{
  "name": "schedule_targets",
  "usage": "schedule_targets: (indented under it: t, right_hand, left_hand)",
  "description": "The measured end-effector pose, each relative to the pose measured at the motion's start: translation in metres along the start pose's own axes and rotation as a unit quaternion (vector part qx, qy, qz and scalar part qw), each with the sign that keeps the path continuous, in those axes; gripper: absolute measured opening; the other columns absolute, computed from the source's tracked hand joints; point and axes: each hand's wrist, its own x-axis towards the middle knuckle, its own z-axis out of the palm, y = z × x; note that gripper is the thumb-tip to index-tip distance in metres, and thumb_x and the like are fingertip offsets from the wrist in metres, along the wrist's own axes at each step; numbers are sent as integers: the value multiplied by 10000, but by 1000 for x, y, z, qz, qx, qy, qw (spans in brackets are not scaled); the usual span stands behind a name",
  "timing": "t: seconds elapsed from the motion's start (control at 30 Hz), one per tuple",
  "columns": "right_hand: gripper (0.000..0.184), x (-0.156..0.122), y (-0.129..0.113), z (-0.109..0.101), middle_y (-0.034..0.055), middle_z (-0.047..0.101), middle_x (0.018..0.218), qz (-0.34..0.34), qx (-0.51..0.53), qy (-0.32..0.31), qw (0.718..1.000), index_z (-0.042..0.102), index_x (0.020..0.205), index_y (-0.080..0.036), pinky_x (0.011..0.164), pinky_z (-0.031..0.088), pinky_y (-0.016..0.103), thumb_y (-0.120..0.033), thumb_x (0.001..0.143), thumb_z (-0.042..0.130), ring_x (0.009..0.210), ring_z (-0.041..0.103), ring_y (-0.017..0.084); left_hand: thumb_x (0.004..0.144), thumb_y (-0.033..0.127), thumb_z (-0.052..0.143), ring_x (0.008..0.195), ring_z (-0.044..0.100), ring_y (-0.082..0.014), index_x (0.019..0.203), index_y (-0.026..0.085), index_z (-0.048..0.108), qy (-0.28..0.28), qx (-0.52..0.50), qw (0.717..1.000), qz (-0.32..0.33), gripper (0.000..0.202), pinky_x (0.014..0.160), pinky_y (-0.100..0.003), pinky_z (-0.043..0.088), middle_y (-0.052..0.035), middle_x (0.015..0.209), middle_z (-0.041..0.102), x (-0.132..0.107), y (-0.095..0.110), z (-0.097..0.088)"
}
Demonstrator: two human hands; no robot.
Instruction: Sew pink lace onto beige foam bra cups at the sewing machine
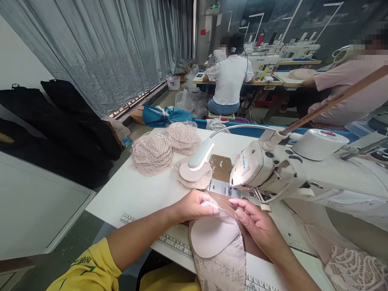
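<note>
My left hand [194, 205] is closed on the top edge of a pale pink foam cup [212, 236] with lace fabric [222, 266] hanging below it. My right hand [257, 224] pinches the same piece at its upper right edge. Both hands hold it on the white table [136, 194], just in front of the needle plate [220, 187] of a white sewing machine [273, 169]. A small lamp [200, 154] on a bent arm shines down over another pink cup [194, 173].
Two stacks of lace cups [165, 147] sit at the table's far left. A printed ruler [169, 241] runs along the near table edge. Black bags [60, 117] lie on the left. Two people sit at other sewing tables behind, one in a white shirt [228, 83], one in pink [348, 89].
</note>
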Motion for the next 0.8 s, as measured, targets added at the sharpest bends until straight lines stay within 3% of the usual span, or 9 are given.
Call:
schedule_targets:
  t: [0.1,0.2,0.4,0.5,0.57,0.63,0.7,0.77,0.8]
  right_hand:
    - [364,0,-2,-4,80,689,1124,-24,-49,-25,998,661,1099,-247,892,483,388,-493,847,570,1014,629,266]
    - [318,2,-8,-2,63,712,1070,-49,-79,-48,994,670,1091,-261,860,501,389,-455,864,562,990,643,264]
    - [254,4,-24,9,27,706,1101,-75,-60,-84,992,682,1093,-297,865,509,348,-383,910,528,998,645,221]
    - [249,4,-22,10,27,715,1080,-78,-41,-79,993,693,1068,-288,866,514,337,-376,919,514,987,652,211]
    - [252,3,-17,9,40,722,1043,-74,-54,-43,995,694,1033,-262,832,526,340,-392,910,517,952,662,218]
    - [265,2,-11,8,54,724,1004,-70,-86,16,994,671,1032,-238,777,537,339,-409,898,520,901,672,225]
    - [270,0,-8,10,60,716,993,-91,-136,62,985,636,1066,-229,752,537,330,-398,872,557,882,670,227]
    - [292,-3,-10,16,67,694,1029,-159,-189,48,968,597,1140,-231,735,526,306,-297,858,565,879,660,215]
    - [328,-4,-12,20,70,678,1051,-201,-214,13,956,580,1173,-235,723,516,291,-220,847,546,874,652,204]
  left_hand:
    - [680,413,787,630,511,-98,806,100,705,8,4,1000,11,347,606,-215,380,-14,678,607,1,-3,-1]
    - [690,405,783,637,508,-95,812,103,713,5,-4,1000,13,333,606,-209,377,-16,689,612,1,-4,1]
    - [662,440,796,604,463,-86,790,103,716,-5,-2,1000,10,369,577,-212,353,-1,649,576,3,-3,7]
    - [671,480,770,609,467,-94,810,104,707,-6,22,1000,17,406,572,-217,352,-5,667,579,1,-3,8]
    - [724,496,713,589,455,-93,791,111,690,-10,94,995,32,391,553,-216,341,1,650,563,-3,3,6]
    - [763,483,672,576,448,-99,731,123,666,13,248,966,73,362,540,-223,327,5,626,545,-9,15,1]
    - [791,459,644,589,473,-118,684,137,646,77,414,898,128,340,559,-239,341,-2,620,546,-11,32,-7]
    - [820,443,609,682,549,-160,753,153,666,151,502,834,169,303,641,-263,401,-32,717,609,-5,48,-18]
    - [831,435,591,771,585,-189,845,165,680,175,516,821,170,285,707,-280,431,-54,823,645,3,54,-24]
